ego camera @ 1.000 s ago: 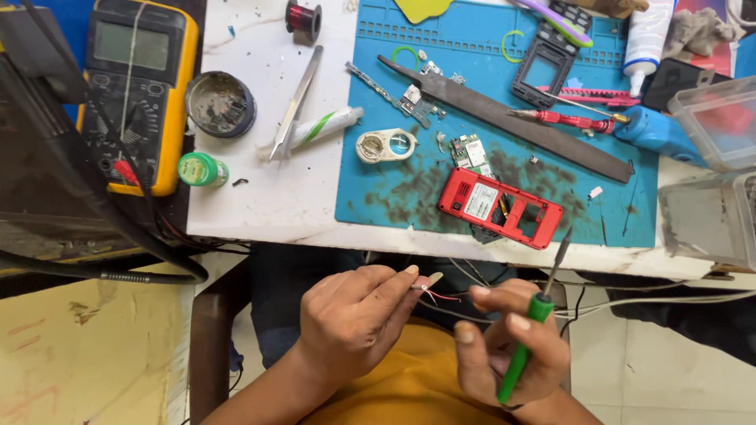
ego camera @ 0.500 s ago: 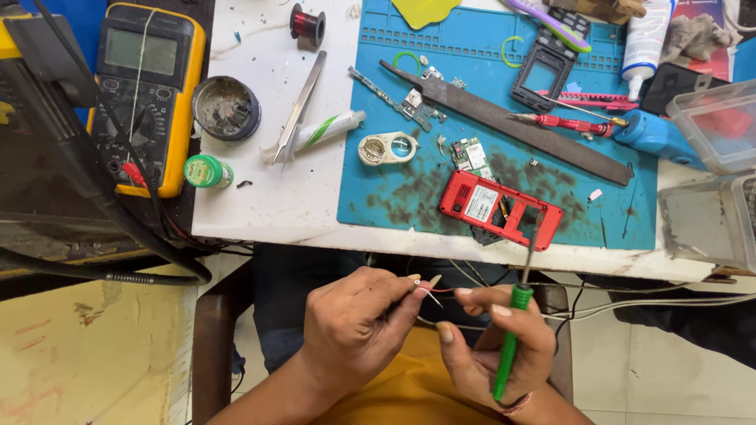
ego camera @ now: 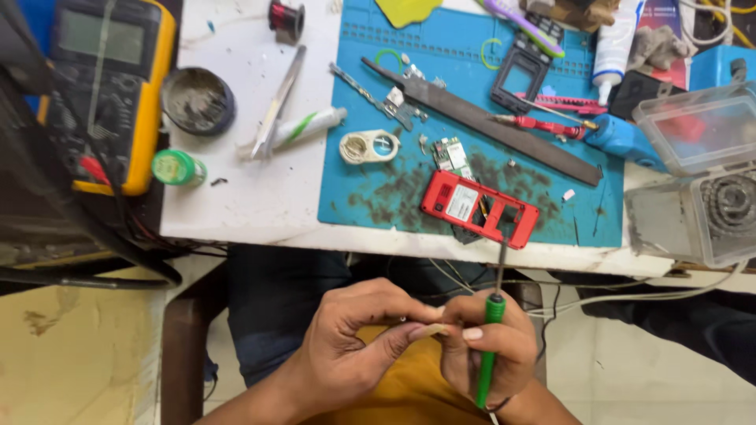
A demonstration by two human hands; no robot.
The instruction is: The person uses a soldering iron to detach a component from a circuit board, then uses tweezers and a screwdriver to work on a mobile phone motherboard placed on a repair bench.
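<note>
L→R. Yellow multimeter [ego camera: 106, 86] at tabletop's left edge, grey tin [ego camera: 198, 101] and tweezers [ego camera: 277, 102] next to it, unchanged. Blue mat [ego camera: 378, 201] w/ red phone shell [ego camera: 479, 208] sits at front edge, mid-right; clear boxes [ego camera: 693, 177] at right edge.

Change is below the front edge, over the lap: left hand [ego camera: 354, 346] has closed in on right hand [ego camera: 488, 346]; thumbs now touching, vs apart 1 s ago. Thin wires seen between them earlier are now hidden behind fingertips.

Left grip: narrow pinch on small pale bit [ego camera: 429, 330], can't tell what. Right grip: wrapped round green-handled iron [ego camera: 488, 346], tip up, just short of shell.

Looks like wire prep/holding, not yet at board.
</note>
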